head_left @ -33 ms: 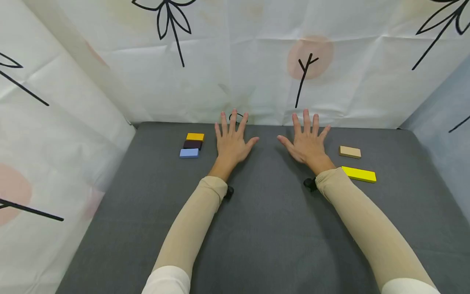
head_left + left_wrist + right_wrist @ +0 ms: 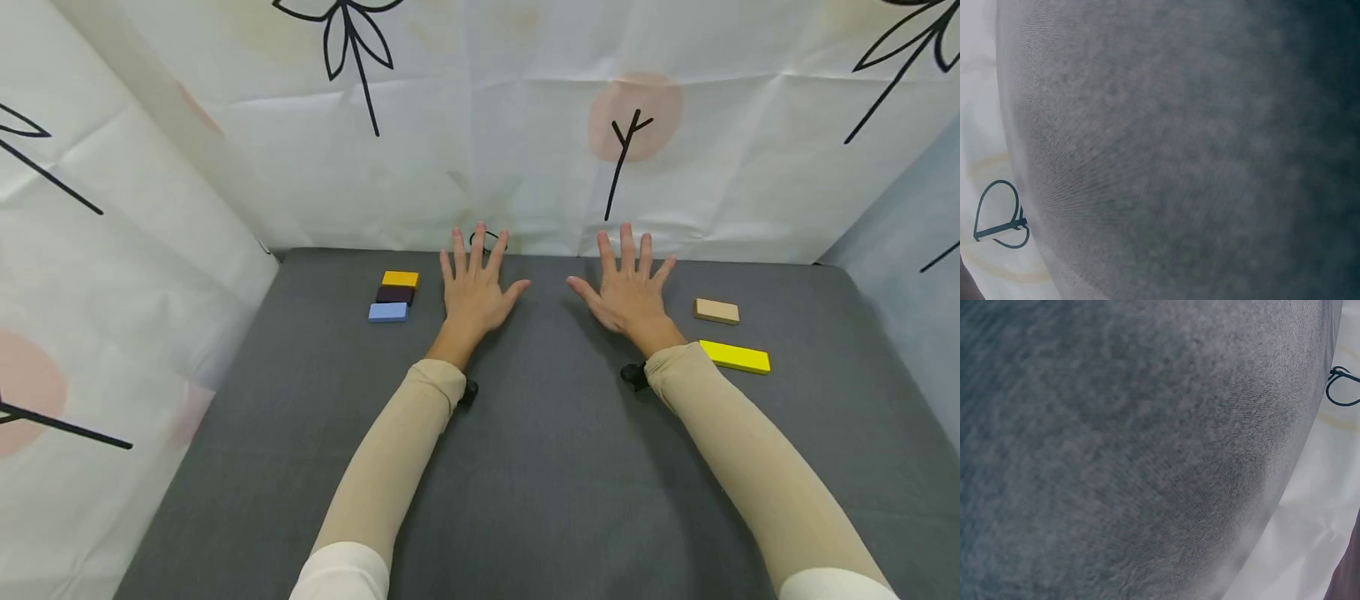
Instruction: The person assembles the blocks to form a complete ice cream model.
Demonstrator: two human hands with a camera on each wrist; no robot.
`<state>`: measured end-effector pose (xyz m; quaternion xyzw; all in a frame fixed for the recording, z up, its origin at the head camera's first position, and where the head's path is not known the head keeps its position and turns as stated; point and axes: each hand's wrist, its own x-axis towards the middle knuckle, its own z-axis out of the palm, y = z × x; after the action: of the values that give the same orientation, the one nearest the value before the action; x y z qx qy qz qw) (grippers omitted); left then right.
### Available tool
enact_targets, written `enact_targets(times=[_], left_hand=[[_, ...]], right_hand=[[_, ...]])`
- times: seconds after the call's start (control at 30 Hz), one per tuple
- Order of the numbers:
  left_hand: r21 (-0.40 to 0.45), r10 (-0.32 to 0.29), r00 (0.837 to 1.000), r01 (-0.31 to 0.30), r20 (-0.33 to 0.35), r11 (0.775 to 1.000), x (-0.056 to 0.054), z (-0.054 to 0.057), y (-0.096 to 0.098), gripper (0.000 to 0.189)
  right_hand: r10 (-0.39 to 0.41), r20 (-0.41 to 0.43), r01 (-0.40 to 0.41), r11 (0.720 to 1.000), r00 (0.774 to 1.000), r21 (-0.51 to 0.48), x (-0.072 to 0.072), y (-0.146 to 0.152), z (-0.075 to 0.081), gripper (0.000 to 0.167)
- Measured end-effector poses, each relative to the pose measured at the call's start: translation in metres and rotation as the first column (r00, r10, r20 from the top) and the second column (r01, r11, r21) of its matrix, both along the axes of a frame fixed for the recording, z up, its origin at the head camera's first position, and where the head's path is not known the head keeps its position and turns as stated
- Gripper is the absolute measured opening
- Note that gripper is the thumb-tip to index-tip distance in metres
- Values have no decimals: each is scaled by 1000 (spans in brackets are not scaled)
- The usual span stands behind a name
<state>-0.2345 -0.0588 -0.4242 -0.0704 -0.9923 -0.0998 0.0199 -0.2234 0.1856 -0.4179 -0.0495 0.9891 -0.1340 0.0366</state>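
In the head view my left hand (image 2: pixel 474 296) is held palm down near the table's far edge, fingers spread straight and holding nothing. To its left lie an orange block (image 2: pixel 401 278), a dark purple block (image 2: pixel 394 294) and a light blue block (image 2: pixel 387 312), close together in a column. My right hand (image 2: pixel 628 296) mirrors it, also flat with spread fingers and nothing held. Right of that hand are a tan block (image 2: pixel 716 312) and a longer yellow block (image 2: pixel 738 357), whose left end meets the sleeve's outline. Whether either palm touches the cloth, I cannot tell.
Grey cloth (image 2: pixel 540 500) covers the table. A white patterned curtain (image 2: pixel 510 125) rises behind its far edge, and more curtain (image 2: pixel 150 275) hangs along the left. Both wrist views show mainly blurred grey cloth (image 2: pixel 1147 150) with a strip of white curtain (image 2: pixel 1310 506).
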Motion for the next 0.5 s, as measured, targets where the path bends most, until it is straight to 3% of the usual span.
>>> enact_targets(times=[0.5], left_hand=[[-2, 9, 1000, -9, 19, 1000, 5, 5, -7, 88]], right_hand=[[40, -1, -40, 998, 999, 38, 3, 4, 1, 92]])
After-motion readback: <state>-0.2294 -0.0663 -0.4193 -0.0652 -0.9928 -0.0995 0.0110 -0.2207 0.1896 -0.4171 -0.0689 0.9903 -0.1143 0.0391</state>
